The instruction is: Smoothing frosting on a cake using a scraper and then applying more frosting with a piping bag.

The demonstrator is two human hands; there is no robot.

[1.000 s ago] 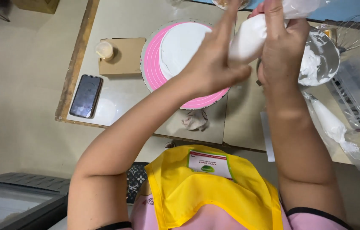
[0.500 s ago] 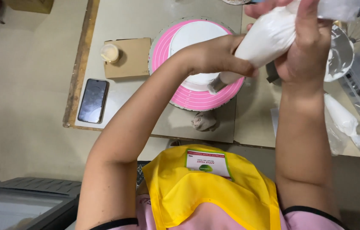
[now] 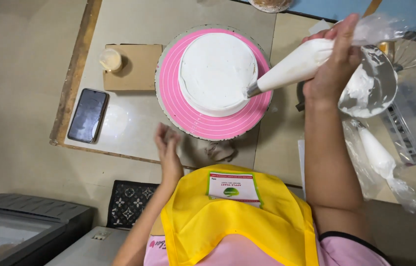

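**Bag nozzle at the cake's edge**

The right hand (image 3: 333, 69) has its fingers closed around a white piping bag (image 3: 296, 64), nozzle touching the right side of the cake (image 3: 217, 71) on the pink turntable (image 3: 195, 120). The left hand (image 3: 168, 150), fingers open and empty, hangs by the turntable's near rim. A phone (image 3: 87, 116) lies left on the worktop (image 3: 134, 133).

Right hand (image 3: 333, 66): closed around the upper part of a white-filled piping bag (image 3: 299, 64).
Piping tip (image 3: 253, 90): metal, touching the right edge of the cake.
Cake (image 3: 218, 71): round, white-frosted, centred on a pink turntable (image 3: 208, 120).
Left hand (image 3: 168, 150): fingers spread, holding nothing, just beside the turntable's near-left rim.
Counter (image 3: 134, 19): carries a phone (image 3: 87, 116), a cardboard square (image 3: 136, 69) with a small cup (image 3: 111, 59), and a metal bowl (image 3: 373, 93) smeared with cream.
Second piping bag (image 3: 375, 152): lying right of the forearm.
Apron (image 3: 237, 221): yellow.
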